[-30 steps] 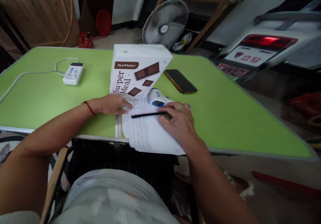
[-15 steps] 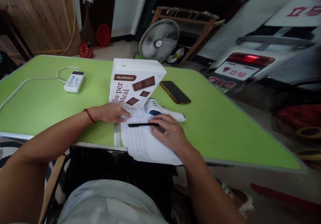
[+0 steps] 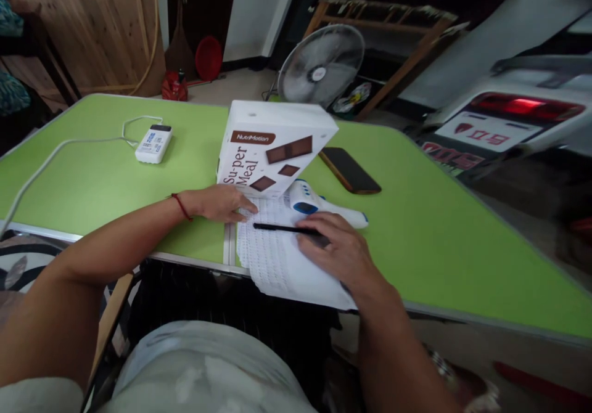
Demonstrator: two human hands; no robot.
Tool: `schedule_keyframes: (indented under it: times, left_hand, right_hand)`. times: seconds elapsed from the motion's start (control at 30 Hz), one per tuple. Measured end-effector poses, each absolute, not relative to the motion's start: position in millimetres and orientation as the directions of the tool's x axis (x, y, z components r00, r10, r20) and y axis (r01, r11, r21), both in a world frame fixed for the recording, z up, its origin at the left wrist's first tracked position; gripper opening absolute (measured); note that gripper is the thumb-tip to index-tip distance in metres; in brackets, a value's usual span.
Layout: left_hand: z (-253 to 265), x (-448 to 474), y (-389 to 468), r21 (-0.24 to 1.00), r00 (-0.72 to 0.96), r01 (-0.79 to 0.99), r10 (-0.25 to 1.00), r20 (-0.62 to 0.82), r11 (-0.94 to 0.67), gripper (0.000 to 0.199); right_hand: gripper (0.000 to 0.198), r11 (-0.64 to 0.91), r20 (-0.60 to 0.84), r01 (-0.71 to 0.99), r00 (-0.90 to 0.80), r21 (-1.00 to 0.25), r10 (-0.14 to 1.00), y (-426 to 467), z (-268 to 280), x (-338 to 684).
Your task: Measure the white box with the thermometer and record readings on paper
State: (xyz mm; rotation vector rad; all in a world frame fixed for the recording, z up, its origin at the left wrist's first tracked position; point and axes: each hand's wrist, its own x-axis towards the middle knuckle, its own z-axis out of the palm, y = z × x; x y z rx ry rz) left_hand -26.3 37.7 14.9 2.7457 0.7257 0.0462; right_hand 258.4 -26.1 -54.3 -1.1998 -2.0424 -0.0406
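A black pen [image 3: 280, 227] lies between the thumb and fingers of my right hand [image 3: 340, 243], its thin end pointing left over a stack of written paper sheets [image 3: 277, 265]. The stack hangs a little over the table's front edge. My left hand [image 3: 224, 204] rests at the sheets' upper left, its fingers stretched out and touching the paper. Behind the sheets stands a white box [image 3: 272, 154] printed "Super Meal". A white and blue infrared thermometer [image 3: 330, 204] lies beside the box, just beyond my right hand. The far end of the pen is hidden by my right hand.
On the green table [image 3: 439, 234], a smartphone [image 3: 350, 169] lies right of the box. A white device [image 3: 154, 144] with a cable [image 3: 60, 148] sits at the left. A fan [image 3: 319, 68] stands beyond the table, and a white scooter [image 3: 522, 117] at the right.
The whole view has shifted, so the table and its objects appear farther right. Both hands keep about the same place on the sheets, and the pen remains in my right hand.
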Motion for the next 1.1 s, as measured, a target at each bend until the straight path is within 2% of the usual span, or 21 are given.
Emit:
schedule_keyframes:
  times: [0.17,0.67,1.1]
  left_hand:
    - [14.5,-24.5,38.5,0.306,0.874,0.472,0.483,-0.044,-0.827,0.035]
    - [17.6,-24.7,36.3,0.252,0.876,0.476,0.478,-0.055,-0.843,0.033]
    - [19.2,-26.5,38.6,0.312,0.870,0.478,0.493,-0.036,-0.821,0.034]
  right_hand:
    - [0.016,0.537,0.586,0.766,-0.266,-0.353,0.765,-26.0,-52.5,258.7]
    - [0.015,0.582,0.622,0.745,-0.294,-0.326,0.726,-22.9,-57.3,260.4]
    - [0.014,0.576,0.617,0.735,-0.276,-0.359,0.737,-23.7,-53.8,256.6]
